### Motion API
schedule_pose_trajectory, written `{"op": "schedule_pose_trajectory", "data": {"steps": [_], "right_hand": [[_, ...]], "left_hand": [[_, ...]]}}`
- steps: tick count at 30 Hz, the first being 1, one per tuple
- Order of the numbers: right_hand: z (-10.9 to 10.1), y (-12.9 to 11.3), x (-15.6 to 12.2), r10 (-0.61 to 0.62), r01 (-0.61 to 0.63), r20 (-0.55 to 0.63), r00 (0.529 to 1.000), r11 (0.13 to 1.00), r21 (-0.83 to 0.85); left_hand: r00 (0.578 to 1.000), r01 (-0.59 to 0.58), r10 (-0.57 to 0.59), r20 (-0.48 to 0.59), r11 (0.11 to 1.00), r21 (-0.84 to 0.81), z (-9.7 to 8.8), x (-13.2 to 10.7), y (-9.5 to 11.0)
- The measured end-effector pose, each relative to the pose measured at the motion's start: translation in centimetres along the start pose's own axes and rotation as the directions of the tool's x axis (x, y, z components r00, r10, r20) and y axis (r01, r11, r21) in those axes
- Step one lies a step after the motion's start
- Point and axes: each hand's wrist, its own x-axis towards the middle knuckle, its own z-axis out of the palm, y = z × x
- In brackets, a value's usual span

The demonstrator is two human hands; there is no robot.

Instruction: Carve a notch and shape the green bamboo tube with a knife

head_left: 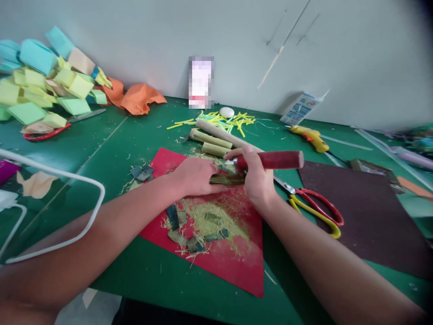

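Observation:
My left hand (199, 176) is closed around a short bamboo piece (233, 179), pressing it down over a red sheet (243, 275). In my right hand (259, 180) is a hand tool with a red handle (282, 160); a bit of metal shows at its left end, but the kind of blade cannot be made out. The tool lies just above the bamboo piece, and my right fingers are close to its right end. Pale shavings (223, 216) and dark green-grey scraps (172, 217) cover part of the red sheet.
Two cut bamboo lengths (214, 149) and a long stick (216, 129) lie beyond my hands. Red-and-yellow-handled scissors (314, 205) and a dark sheet (365, 216) are at right, a yellow glue gun (311, 137) behind. A white cable (98, 212) arches over my left forearm. Folded papers (37, 85) pile at left.

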Motion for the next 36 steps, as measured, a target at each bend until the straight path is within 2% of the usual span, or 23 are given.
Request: {"op": "schedule_pose_trajectory", "data": {"steps": [5,14,22,26,29,36], "right_hand": [[-0.2,0.6,0.4,-0.062,0.059,-0.081,0.995,0.997,-0.042],[0.2,-0.7,-0.3,-0.011,0.012,-0.010,1.000,1.000,0.013],[0.2,-0.1,-0.2,-0.087,0.087,0.022,0.996,0.996,0.028],[0.3,-0.2,-0.1,-0.083,0.086,0.054,0.995,0.995,-0.056],[0.5,-0.4,0.0,-0.126,0.137,0.091,0.988,0.983,-0.122],[0.5,-0.3,0.4,-0.203,0.213,0.082,0.976,0.966,-0.149]], "left_hand": [[1.000,-0.014,0.014,0.003,1.000,0.025,-0.2,0.1,0.3],[1.000,-0.006,0.007,-0.010,0.999,0.042,-0.1,0.0,0.1],[1.000,-0.003,0.003,0.002,1.000,0.007,-0.1,0.1,0.3],[1.000,-0.016,0.016,-0.003,1.000,-0.006,-0.1,0.2,0.3],[1.000,-0.018,0.018,-0.014,1.000,0.013,0.0,0.2,0.2],[0.999,-0.051,0.052,-0.014,0.998,0.020,0.1,0.1,0.1]]}}
